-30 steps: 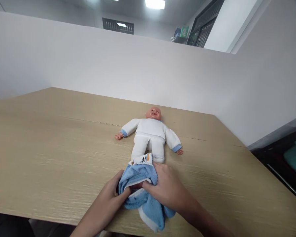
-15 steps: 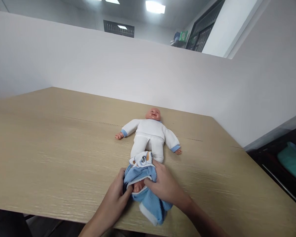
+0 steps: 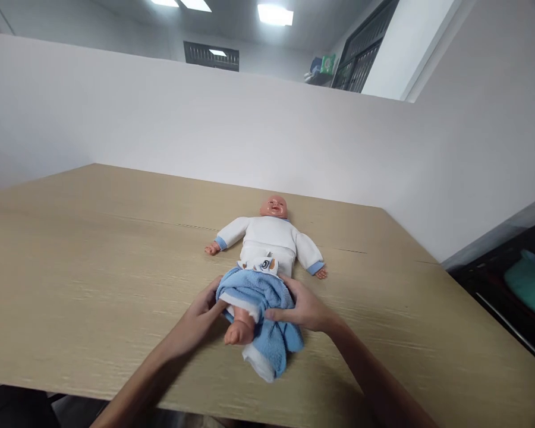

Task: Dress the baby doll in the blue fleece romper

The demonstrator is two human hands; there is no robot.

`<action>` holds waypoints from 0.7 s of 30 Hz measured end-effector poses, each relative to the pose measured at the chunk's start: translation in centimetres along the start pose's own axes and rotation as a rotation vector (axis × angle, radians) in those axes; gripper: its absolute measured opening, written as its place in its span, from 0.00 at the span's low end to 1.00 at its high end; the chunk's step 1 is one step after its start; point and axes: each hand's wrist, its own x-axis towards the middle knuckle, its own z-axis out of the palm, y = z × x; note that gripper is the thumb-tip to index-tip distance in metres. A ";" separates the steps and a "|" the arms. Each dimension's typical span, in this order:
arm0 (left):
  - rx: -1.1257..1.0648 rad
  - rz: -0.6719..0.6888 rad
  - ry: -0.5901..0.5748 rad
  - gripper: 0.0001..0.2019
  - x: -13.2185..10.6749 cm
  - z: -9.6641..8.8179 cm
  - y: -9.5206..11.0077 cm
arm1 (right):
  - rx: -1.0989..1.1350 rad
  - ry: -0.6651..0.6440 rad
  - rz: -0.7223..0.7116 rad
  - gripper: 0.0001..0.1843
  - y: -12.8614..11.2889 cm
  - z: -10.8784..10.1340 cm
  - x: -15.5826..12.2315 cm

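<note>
A baby doll (image 3: 270, 235) in a white top with blue cuffs lies on its back on the wooden table (image 3: 93, 255), head away from me. Blue fleece trousers (image 3: 258, 294) with white cuffs are bunched around its hips and legs. One bare foot (image 3: 237, 333) pokes out of the left trouser leg. My left hand (image 3: 196, 318) pinches the trousers' left side beside that leg. On the other side, my right hand (image 3: 301, 306) grips the fabric. A small printed patch (image 3: 265, 263) shows at the waistband.
White partition walls (image 3: 205, 125) stand behind and right of the table. At the far right a dark bin (image 3: 508, 285) holds teal cloth (image 3: 532, 285). The table's near edge runs just below my forearms.
Both hands have pulled the blue trousers up the doll's legs towards its waist. The doll's foot now sticks out of the left trouser leg.
</note>
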 end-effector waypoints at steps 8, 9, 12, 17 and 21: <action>-0.024 -0.082 -0.267 0.24 0.0 -3.0 0.9 | 0.404 0.057 -0.001 0.35 3.7 -1.1 -1.2; -0.002 -0.089 -0.266 0.24 0.0 -3.2 1.0 | 0.434 0.043 0.000 0.36 3.8 -1.1 -1.2; 0.157 -0.053 -0.136 0.25 0.9 -3.3 1.8 | 0.459 -0.020 0.035 0.40 3.7 -1.6 -1.3; 0.596 0.192 -0.185 0.24 4.9 -1.3 5.5 | 0.320 -0.141 0.113 0.37 3.8 -2.7 -1.9; 0.726 0.323 -0.542 0.20 9.6 0.7 8.2 | 0.437 -0.083 0.047 0.25 3.6 -2.5 -2.0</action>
